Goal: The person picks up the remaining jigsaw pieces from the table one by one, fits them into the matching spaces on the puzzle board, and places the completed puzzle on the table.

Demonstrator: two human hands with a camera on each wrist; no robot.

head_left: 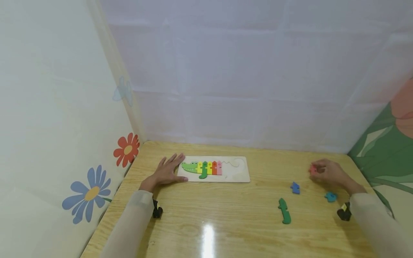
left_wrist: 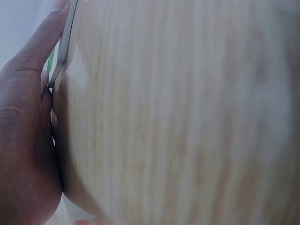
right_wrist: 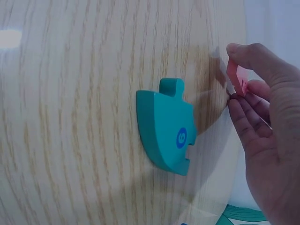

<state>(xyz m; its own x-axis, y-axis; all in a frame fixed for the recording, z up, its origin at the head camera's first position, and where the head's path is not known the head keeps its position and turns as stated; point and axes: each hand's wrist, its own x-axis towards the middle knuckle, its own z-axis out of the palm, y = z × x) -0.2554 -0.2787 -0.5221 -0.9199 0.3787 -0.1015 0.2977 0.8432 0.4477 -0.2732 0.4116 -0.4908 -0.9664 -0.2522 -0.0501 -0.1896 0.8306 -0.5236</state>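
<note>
A pale wooden puzzle board (head_left: 237, 175) lies on the table with a partly filled crocodile picture: green head, then yellow, green, red and pink pieces. My left hand (head_left: 166, 171) rests spread over the board's left end, thumb along its lower edge. In the left wrist view the thumb (left_wrist: 40, 40) touches the board's edge. Over at the right, my right hand (head_left: 332, 175) pinches a pinkish-red puzzle piece (right_wrist: 237, 77) between thumb and fingers. Near that hand lies a teal puzzle piece (right_wrist: 171, 131) marked with a blue-ringed digit.
Loose on the wooden table (head_left: 180, 218) are a blue puzzle piece (head_left: 295, 188) and a long green puzzle piece (head_left: 285, 211), between the board and the right hand. A pale cloth wall (head_left: 226, 89) stands behind the table, with flower-printed walls on both sides.
</note>
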